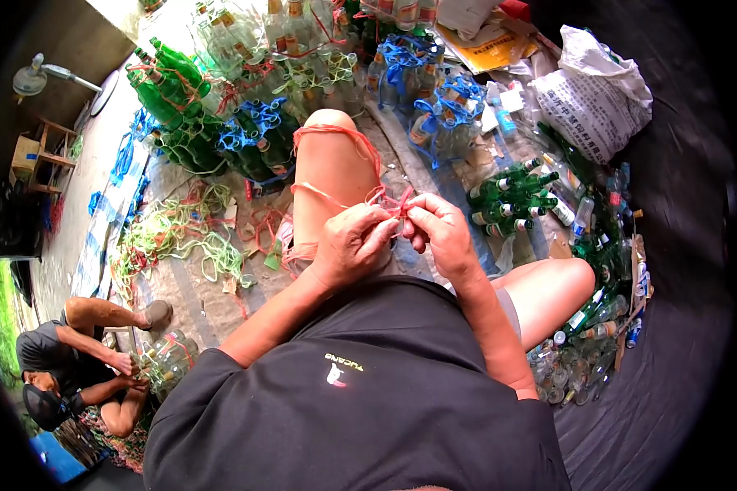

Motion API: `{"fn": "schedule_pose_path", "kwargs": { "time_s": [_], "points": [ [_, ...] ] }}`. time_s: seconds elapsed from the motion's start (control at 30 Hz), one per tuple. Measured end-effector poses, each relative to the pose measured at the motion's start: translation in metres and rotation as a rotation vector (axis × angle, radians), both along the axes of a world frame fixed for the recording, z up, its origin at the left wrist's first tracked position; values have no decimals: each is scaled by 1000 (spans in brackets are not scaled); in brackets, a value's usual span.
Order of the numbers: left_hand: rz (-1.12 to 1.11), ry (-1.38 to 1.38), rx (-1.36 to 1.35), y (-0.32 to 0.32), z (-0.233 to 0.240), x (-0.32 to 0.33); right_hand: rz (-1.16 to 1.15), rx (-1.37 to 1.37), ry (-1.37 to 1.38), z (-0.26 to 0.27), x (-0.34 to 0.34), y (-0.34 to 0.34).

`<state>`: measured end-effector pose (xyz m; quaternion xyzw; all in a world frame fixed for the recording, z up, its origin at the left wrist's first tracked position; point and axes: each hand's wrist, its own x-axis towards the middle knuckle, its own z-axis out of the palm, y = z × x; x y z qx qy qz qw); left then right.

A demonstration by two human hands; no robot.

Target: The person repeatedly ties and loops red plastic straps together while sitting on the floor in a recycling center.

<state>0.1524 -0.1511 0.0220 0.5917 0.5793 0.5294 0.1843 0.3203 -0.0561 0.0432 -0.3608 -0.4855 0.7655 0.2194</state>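
Strands of red plastic twine [368,147] lie across my bent knee and run down to a tangled part between my hands. My left hand [356,236] pinches the twine between thumb and fingers. Close beside it, my right hand [437,232] grips a short red loop or knot of the same twine at its fingertips. The exact form of the knot is hard to tell. More red strands [301,251] bunch beside my thigh, close to my left wrist.
Tied green bottles [169,92] and clear bottles [295,37] stand ahead. Loose green bottles [513,199] lie at right near a white woven sack [589,98]. Pale green twine [159,233] is heaped at left. A co-worker [80,368] handles bottles at lower left.
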Motion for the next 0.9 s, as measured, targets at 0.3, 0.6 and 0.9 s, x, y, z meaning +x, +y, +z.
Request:
{"fn": "schedule_pose_path", "kwargs": {
  "time_s": [0.3, 0.6, 0.9],
  "points": [
    [-219, -1089, -466, 1, 11, -1, 11, 28, 117, -6, -4, -6],
    [-80, -991, -407, 4, -3, 1, 26, 86, 8, -10, -4, -9],
    [-39, -935, -440, 4, 4, 0, -127, 268, -42, -7, -2, -9]
  ]
}}
